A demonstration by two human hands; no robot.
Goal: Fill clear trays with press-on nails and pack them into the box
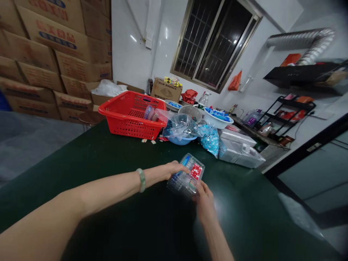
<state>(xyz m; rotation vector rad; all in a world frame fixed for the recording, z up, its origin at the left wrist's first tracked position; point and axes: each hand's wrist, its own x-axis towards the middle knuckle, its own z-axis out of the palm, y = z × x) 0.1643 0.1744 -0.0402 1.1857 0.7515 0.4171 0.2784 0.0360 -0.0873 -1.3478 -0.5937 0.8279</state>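
Clear plastic pack (pixel 185 177), red label (pixel 196 171), left hand (pixel 174 169) and right hand (pixel 205 204) with fingers (pixel 202 189) clamped on it, over green counter (pixel 244 214), red basket (pixel 132 115) beyond

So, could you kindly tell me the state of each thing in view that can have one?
Left hand: gripping the case's upper side.
Right hand: gripping the case's lower side.
Clear plastic case: held between both hands, red label showing.
Red plastic basket: on the table, holding clear packets.
White bowl: filled with blue packets.
Barred window: shut.
Cardboard cartons: stacked.
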